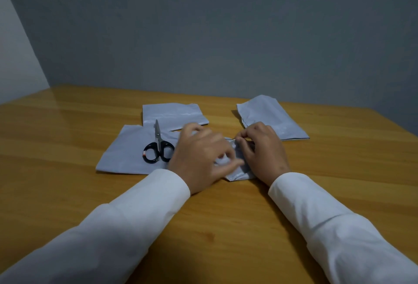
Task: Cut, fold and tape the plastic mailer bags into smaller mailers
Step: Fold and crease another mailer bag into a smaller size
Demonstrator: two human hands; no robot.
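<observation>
On the glossy wooden table (67, 148), black-handled scissors (158, 148) lie on a flat grey plastic sheet (122, 154). The left hand (199, 157) and right hand (262, 150) both pinch, with curled fingers, a small crumpled mailer piece (235, 170) between them. Farther back lie two smooth rectangular mailers, one at centre (174, 114), one at the right (271, 116)

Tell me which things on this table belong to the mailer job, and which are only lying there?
In use now: small mailer piece, worked by left hand and right hand.

Belonging to the job but lying idle: scissors, large mailer sheet, folded mailer behind, mailer at right.

Unrelated: nothing visible.
</observation>
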